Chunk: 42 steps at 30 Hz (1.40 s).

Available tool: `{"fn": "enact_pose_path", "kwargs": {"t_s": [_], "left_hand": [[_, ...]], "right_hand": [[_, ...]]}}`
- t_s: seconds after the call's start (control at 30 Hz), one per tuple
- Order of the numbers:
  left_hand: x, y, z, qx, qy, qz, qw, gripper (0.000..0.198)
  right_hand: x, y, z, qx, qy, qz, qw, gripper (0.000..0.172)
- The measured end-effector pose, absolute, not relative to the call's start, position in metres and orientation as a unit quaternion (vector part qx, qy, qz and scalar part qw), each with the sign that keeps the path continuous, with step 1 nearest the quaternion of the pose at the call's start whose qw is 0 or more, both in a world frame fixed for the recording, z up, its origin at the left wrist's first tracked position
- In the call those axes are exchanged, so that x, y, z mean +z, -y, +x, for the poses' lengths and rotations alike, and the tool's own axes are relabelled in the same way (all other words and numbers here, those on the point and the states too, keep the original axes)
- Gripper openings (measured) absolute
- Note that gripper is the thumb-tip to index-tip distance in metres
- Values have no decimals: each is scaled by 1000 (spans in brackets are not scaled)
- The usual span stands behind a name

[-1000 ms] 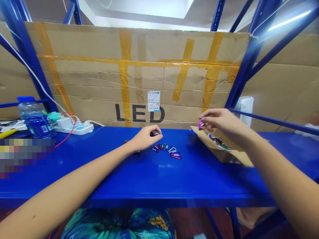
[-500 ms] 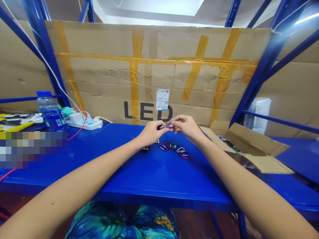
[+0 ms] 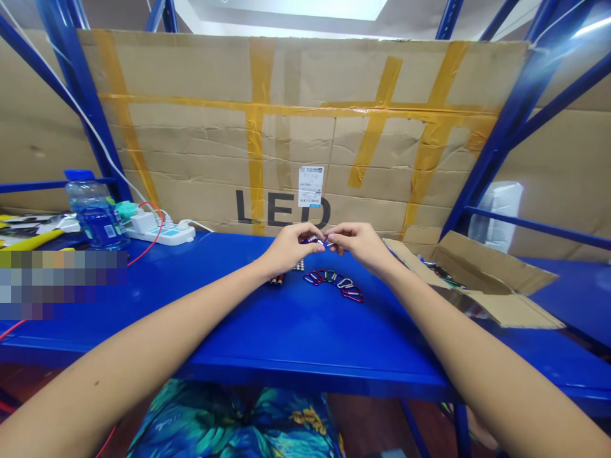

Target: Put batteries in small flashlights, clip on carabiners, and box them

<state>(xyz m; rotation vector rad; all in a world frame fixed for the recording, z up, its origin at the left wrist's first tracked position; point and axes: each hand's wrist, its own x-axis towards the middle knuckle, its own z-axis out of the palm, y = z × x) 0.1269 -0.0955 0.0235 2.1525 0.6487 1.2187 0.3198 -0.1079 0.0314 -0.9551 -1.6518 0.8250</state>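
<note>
My left hand is closed, thumb and fingers pinching a small purple-and-silver piece that is mostly covered. My right hand meets it fingertip to fingertip, pinching a small blue-purple carabiner with a silver gate. Whether the two pieces are joined cannot be made out. Below the hands, several coloured carabiners lie in a curved row on the blue table. Beside my left wrist are small silver pieces and dark red cylinders, partly hidden by that wrist.
An open cardboard box with small items inside stands at the right. On the left are a bottle of blue liquid, a white power strip and a red cable. A large cardboard panel rises behind the blue table.
Both hands stay together at nearly the same place, still pinching the small pieces. The carabiner shows less between the fingertips. The view has tilted slightly, and more silver pieces show beside the left wrist.
</note>
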Motion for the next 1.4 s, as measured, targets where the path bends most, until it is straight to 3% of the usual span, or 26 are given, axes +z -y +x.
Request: {"fn": "enact_pose_path", "kwargs": {"t_s": [0.23,0.4,0.53,0.67,0.93,1.23,1.4], "left_hand": [[20,91,127,466,-281,791,281,20],[21,92,127,471,-294,789,264,20],[24,92,126,473,-287,776,302,18],[24,90,125,456,-279,775,336,19],[19,89,128,472,-268,784,300,18],[20,85,126,502,-286,770,270,18],[20,88,126,508,-306,765,252,14]], "right_hand": [[27,116,305,490,583,-334,555,32],[25,119,303,502,604,-336,520,27],[23,114,304,517,550,-316,575,35],[21,111,303,495,534,-315,608,29],[14,113,299,396,630,-356,565,24],[18,121,297,554,568,-345,501,21],[16,118,300,504,585,-358,524,17]]}}
